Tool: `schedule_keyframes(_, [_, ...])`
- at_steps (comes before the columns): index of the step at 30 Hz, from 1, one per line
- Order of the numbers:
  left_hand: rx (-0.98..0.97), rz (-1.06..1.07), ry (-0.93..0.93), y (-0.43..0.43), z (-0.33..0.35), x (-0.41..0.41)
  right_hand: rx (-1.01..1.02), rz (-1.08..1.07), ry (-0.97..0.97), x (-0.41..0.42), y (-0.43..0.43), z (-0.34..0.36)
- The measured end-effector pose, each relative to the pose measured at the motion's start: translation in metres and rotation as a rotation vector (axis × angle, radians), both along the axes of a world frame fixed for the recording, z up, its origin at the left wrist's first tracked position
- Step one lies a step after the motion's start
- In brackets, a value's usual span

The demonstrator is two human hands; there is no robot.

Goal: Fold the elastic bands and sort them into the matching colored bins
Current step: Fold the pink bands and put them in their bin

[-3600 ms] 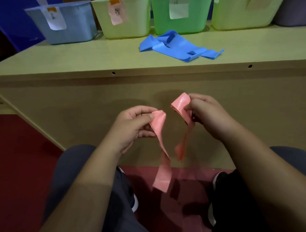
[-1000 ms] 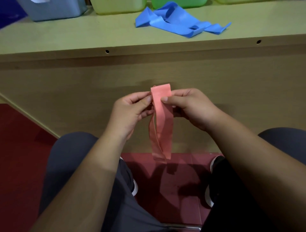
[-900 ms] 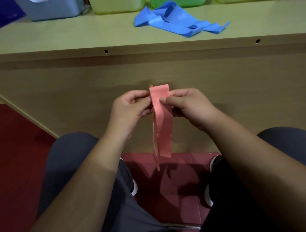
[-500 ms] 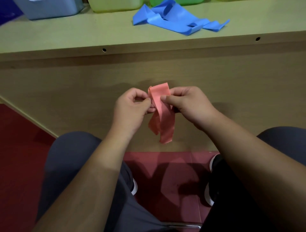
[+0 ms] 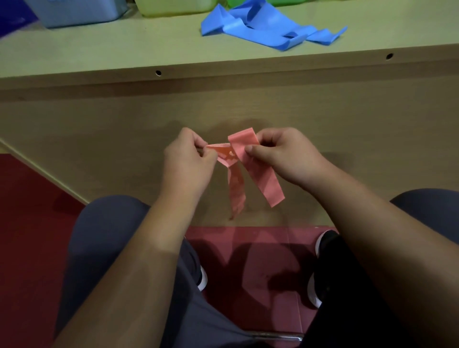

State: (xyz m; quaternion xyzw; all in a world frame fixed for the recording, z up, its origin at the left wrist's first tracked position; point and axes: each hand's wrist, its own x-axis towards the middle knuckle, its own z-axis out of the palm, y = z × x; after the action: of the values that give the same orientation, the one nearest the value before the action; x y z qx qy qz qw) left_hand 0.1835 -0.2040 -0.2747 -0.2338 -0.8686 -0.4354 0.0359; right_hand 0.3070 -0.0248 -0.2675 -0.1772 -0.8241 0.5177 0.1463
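Observation:
A pink elastic band (image 5: pixel 258 174) is held in the air in front of the table's front panel, above my knees. My left hand (image 5: pixel 188 164) pinches one folded part of it at the left, and my right hand (image 5: pixel 285 154) pinches the upper folded part between thumb and fingers. Two pink strips hang down between my hands, spread apart. A crumpled blue elastic band (image 5: pixel 268 27) lies on the tabletop at the far right. At the top edge stand a blue-grey bin (image 5: pixel 79 12), a pale yellow-green bin (image 5: pixel 173 6) and a green bin (image 5: pixel 285 2), mostly cut off.
The pale wooden table (image 5: pixel 99 49) has a front lip with two small holes. Below it is a red floor (image 5: pixel 248 260), with my knees and shoes at the bottom.
My hands have drawn apart a little. The pink band, folded into one hanging strip a second ago, now spreads into two strips, the left hand pulling one part sideways.

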Motion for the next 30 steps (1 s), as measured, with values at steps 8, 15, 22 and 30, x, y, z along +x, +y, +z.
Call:
schedule_keyframes(8, [0.491, -0.26, -0.694, 0.012, 0.002, 0.003, -0.132, 0.052, 0.104, -0.003, -0.002, -0.005])
schedule_keyframes(15, [0.384, -0.226, -0.465, 0.011, -0.009, 0.001, -0.216, 0.042, 0.186, -0.003, 0.0, -0.006])
schedule_keyframes(22, [0.317, -0.198, -0.385, 0.006, -0.004, -0.014, -0.392, 0.027, 0.284, -0.005, 0.004, -0.005])
schedule_keyframes(30, [0.384, -0.391, -0.633, -0.003, 0.005, -0.018, -0.302, 0.102, 0.198, -0.002, 0.01, -0.007])
